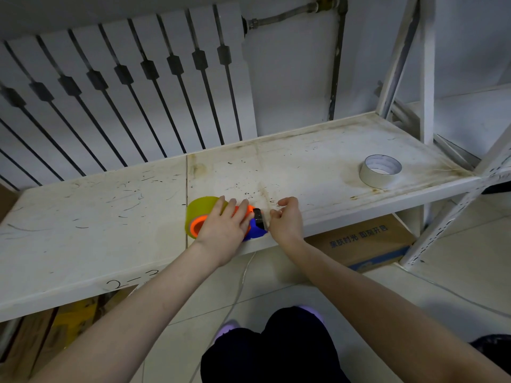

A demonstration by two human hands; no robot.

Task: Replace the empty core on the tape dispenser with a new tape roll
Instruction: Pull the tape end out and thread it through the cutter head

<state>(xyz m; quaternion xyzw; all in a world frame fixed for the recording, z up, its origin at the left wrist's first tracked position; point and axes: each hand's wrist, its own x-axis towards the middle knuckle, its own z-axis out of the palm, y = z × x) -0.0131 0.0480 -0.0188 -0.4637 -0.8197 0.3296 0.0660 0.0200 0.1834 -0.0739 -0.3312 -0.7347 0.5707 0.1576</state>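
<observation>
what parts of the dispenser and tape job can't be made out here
Head view only:
- Tape dispenser: its middle is covered by the left hand.
- Whether the yellow tape roll is fully seated on the orange hub: hidden by that hand.
- What the right hand pinches by the blade: too small to tell.
- Cardboard box: mostly hidden under the shelf.

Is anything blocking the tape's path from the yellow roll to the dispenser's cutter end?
Partly. The left hand lies flat over the tape dispenser, covering the stretch between the yellow tape roll and the cutter. The right hand pinches beside the cutter. Nothing else on the shelf is near.
</observation>
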